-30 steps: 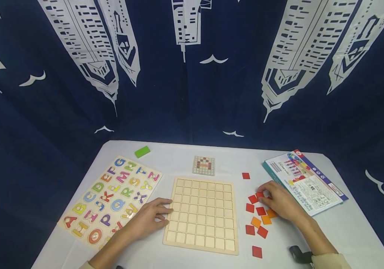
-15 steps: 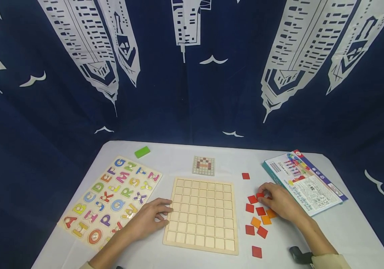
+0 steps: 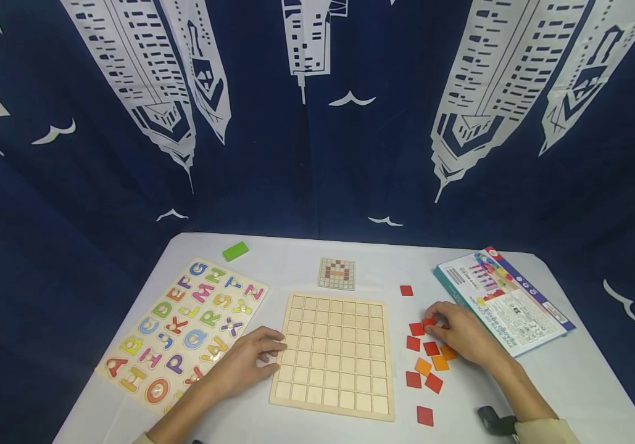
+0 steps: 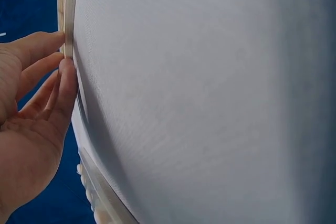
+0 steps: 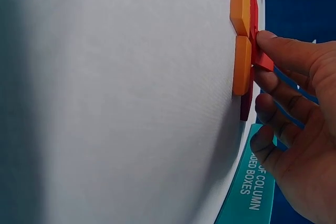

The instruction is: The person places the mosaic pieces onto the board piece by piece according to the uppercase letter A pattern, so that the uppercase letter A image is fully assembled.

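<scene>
A square wooden grid board lies at the middle of the table, its cells bare. My left hand rests its fingertips against the board's left edge, and in the left wrist view the fingers are extended at that edge. To the right of the board, my right hand pinches a red square tile between thumb and fingertips, low over the tabletop. Several loose red tiles and orange tiles lie around it, some partly hidden by this hand.
A small pattern card lies behind the board. An alphabet puzzle board is at the left, partly under the left forearm, with a green block behind it. A flat printed box lies at the right. One red tile sits apart.
The red tile in my right fingers and the red tile beside it have shifted very slightly to the left. My left hand stays at the board's edge.
</scene>
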{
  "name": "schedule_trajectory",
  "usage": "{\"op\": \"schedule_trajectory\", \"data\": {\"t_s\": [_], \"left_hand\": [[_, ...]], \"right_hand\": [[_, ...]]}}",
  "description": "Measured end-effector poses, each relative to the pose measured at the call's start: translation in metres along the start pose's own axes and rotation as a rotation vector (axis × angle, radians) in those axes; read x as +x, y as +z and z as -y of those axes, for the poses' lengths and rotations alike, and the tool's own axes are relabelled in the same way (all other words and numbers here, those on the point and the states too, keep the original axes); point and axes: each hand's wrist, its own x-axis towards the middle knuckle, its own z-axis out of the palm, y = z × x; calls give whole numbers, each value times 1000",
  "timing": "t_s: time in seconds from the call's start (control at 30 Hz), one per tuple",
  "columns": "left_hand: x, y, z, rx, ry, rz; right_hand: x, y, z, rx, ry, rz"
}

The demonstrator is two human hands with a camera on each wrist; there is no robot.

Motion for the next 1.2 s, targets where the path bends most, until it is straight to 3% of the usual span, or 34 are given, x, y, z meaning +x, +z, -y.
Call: {"op": "schedule_trajectory", "data": {"t_s": [0.23,0.73,1.2], "left_hand": [[1,0,0,102,-8,-5],[0,-1,-1,103,-1,-4],[0,0,1,90,2,-10]], "right_hand": [[1,0,1,-3,-1,3],[-1,0,1,7,-25,12],[-3,-3,5,115,-12,28]]}}
